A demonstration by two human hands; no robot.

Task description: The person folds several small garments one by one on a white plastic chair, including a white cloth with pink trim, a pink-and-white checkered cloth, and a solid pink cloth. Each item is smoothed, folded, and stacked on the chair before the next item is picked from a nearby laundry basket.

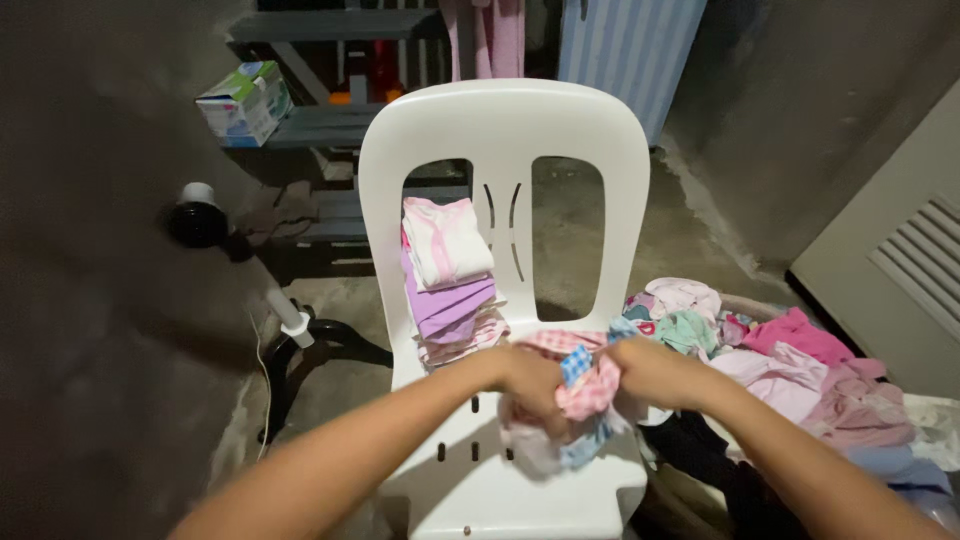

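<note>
Over the seat of a white plastic chair (505, 130), my left hand (528, 381) and my right hand (652, 372) both grip a bunched pink, white and blue checked garment (585, 395). Its loose end hangs down onto the seat. A stack of folded clothes (452, 280), white and pink on top and purple beneath, rests on the seat's left side against the backrest.
A heap of unfolded pink, green and dark clothes (790, 370) lies to the right of the chair. A black floor fan base with a white cable (290, 340) stands left. A cardboard box (245, 100) sits on a grey shelf behind. A louvred door (900, 260) is at right.
</note>
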